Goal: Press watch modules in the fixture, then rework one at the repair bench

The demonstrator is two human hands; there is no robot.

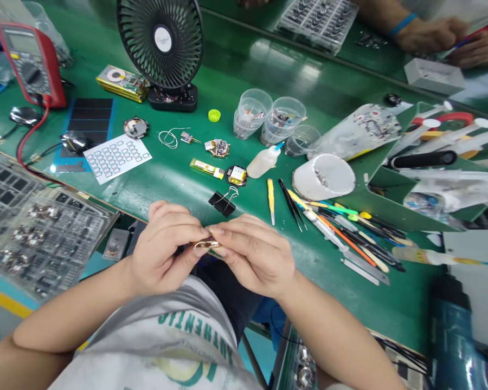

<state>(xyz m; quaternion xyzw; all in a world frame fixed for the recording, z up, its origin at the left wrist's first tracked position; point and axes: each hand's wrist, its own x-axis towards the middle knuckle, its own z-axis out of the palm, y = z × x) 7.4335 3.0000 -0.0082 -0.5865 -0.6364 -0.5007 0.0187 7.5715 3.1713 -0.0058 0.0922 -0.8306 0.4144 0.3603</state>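
Note:
Both hands meet at the bench's front edge around a small, shiny gold-coloured watch case (206, 244), seen nearly edge-on. My left hand (168, 246) pinches its left side between thumb and fingers. From the other side, my right hand (254, 252) grips it with thumb and fingertips. Fingers cover most of the case. Just beyond the hands lies a black binder clip (223, 202). Behind it are a round watch module with a yellow battery (236, 175), a flat yellow battery (206, 168) and an opened watch part (217, 147).
A black fan (162, 40) and a red multimeter (31, 65) stand at the back left. Clear cups (282, 116), a glue bottle (264, 161) and a white tub (324, 177) are right of centre. Tweezers (291, 203) and several tools lie on the right. Across the bench, another person's hands (435, 38) work.

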